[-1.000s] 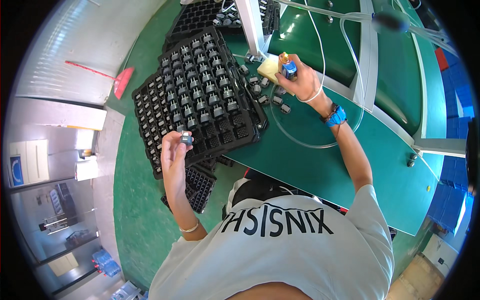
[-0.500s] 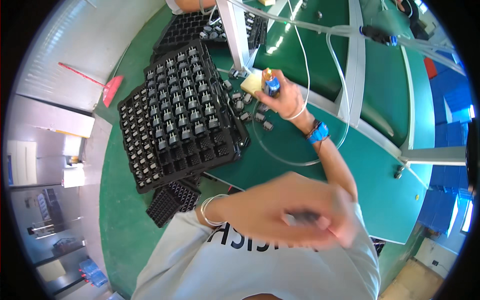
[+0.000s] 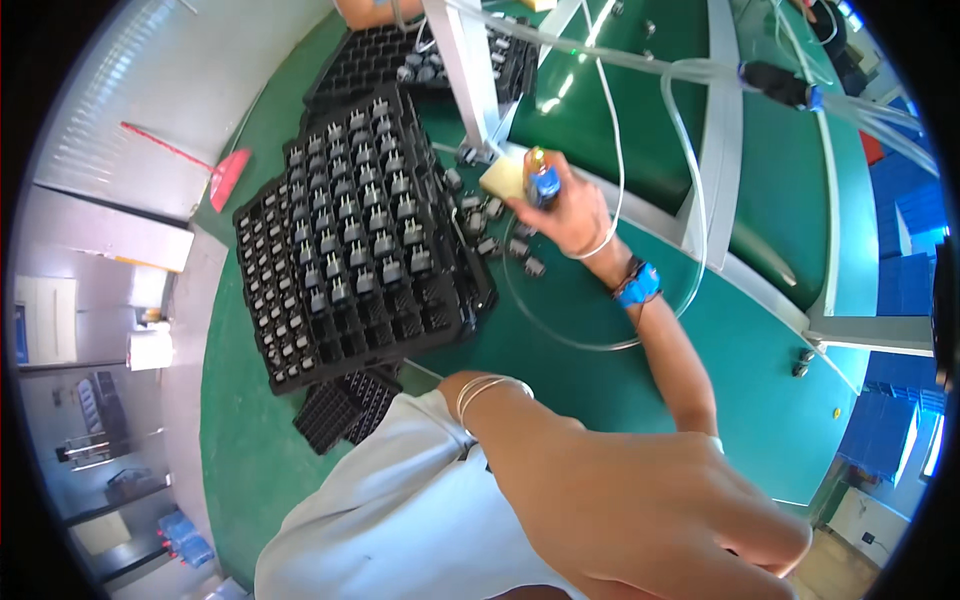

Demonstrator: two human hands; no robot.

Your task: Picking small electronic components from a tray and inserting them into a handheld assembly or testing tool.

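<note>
My left hand [image 3: 650,500] reaches across my body at the lower right, back up and fingers curled. Whatever lies inside its grip is hidden. Over the bench, my right hand [image 3: 575,217] is closed around a small blue cylindrical tool with a brass-coloured end [image 3: 545,182]. A pale yellow sponge-like block [image 3: 502,178] is right beside this tool. Several loose grey plug parts [image 3: 488,247] lie on the green bench near my right hand. To their left, a black tray [image 3: 395,345] holds rows of grey plugs with prongs pointing up; its nearest row has bare pockets.
Clear tubing [image 3: 690,150] loops over the bench [image 3: 560,390] around my right forearm. A white metal post [image 3: 465,80] rises behind the tray. Another black tray [image 3: 350,70] with parts stands farther back, near a co-worker's arm [image 3: 370,12]. Smaller black trays [image 3: 330,412] sit lower down.
My left hand has swung down and to the right, its back now upward; the small dark piece seen in it is now hidden. My right hand keeps its hold on the blue tool, almost unmoved.
</note>
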